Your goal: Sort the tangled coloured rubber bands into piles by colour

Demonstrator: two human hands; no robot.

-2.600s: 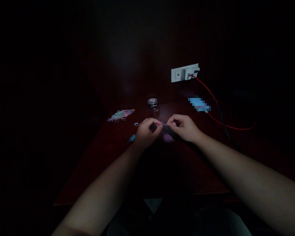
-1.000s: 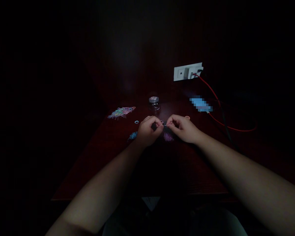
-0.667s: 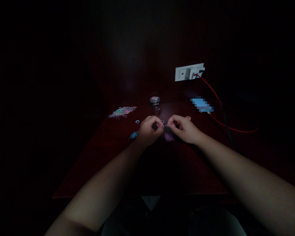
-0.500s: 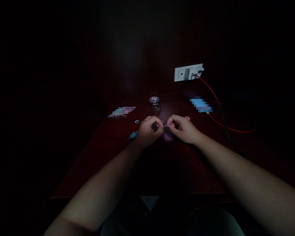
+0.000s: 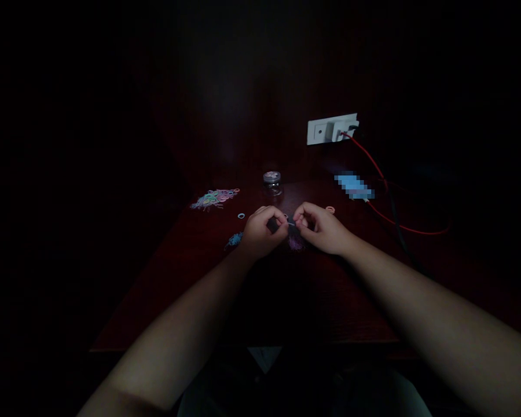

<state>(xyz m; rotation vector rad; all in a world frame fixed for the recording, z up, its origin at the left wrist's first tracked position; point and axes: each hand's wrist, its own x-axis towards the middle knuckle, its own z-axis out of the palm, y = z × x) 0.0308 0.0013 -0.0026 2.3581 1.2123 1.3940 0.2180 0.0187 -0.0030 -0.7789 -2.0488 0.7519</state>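
Note:
My left hand (image 5: 264, 231) is closed in a pinch on a small thin pale band (image 5: 291, 224), which sticks out to the right of the fingertips. Facing it, my right hand (image 5: 323, 229) has its thumb and index finger curled close together at the band's other end; whether they grip it is too small to tell. A purple bundle of bands (image 5: 296, 242) lies just below the fingertips. Beside my left wrist is a blue bundle of bands (image 5: 234, 240), partly hidden by the hand. One light blue ring (image 5: 241, 216) rests left of my left hand.
A pile of multicoloured bands (image 5: 215, 198) lies at the back left of the dark red table (image 5: 173, 278). Behind my hands stands a clear lidded jar (image 5: 271, 178). An orange ring (image 5: 330, 209), a blurred blue device (image 5: 354, 185), a red cable (image 5: 384, 216) and a wall socket (image 5: 320, 131) are at the right.
The pale band now slants slightly down to the right between my fingertips, and slightly more of it shows. Both hands have stayed nearly in place.

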